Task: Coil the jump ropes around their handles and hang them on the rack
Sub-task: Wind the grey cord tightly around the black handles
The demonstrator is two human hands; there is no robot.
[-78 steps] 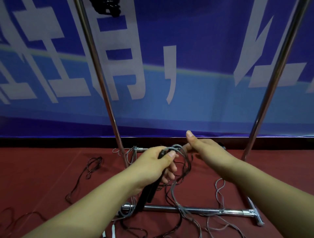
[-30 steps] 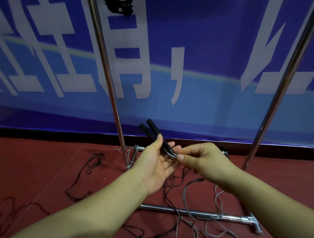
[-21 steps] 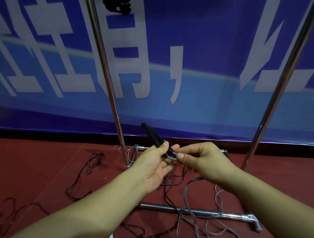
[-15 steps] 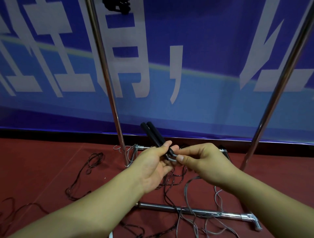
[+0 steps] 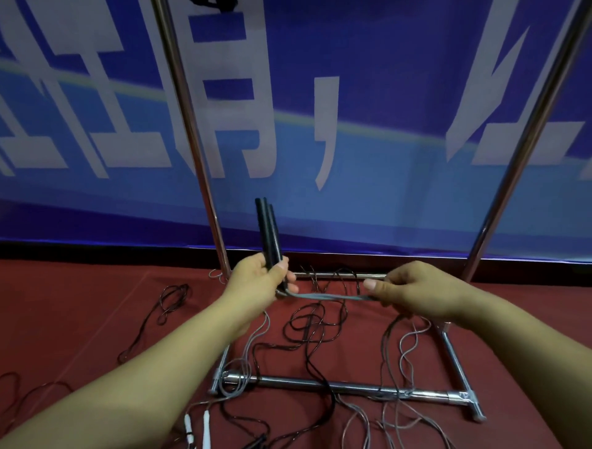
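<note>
My left hand [image 5: 259,285] grips two black jump-rope handles [image 5: 267,230] side by side, pointing up. A grey rope [image 5: 326,296] runs from their lower end, stretched nearly level to my right hand [image 5: 413,291], which pinches it between thumb and fingers. The rest of that rope hangs from my right hand down to the floor. A chrome rack stands in front, with its left post [image 5: 189,128], right post [image 5: 525,134] and base bar [image 5: 336,386]. A dark coiled bundle [image 5: 217,4] hangs at the top edge, mostly cut off.
Several loose black ropes [image 5: 317,323] and grey ropes [image 5: 403,349] lie tangled over the red floor and the rack's base. White handles [image 5: 198,429] lie near the bottom edge. A blue banner [image 5: 368,128] covers the wall behind the rack.
My right hand has slid right along the grey rope, pulling it taut away from the handles. My left hand has turned the handles more upright.
</note>
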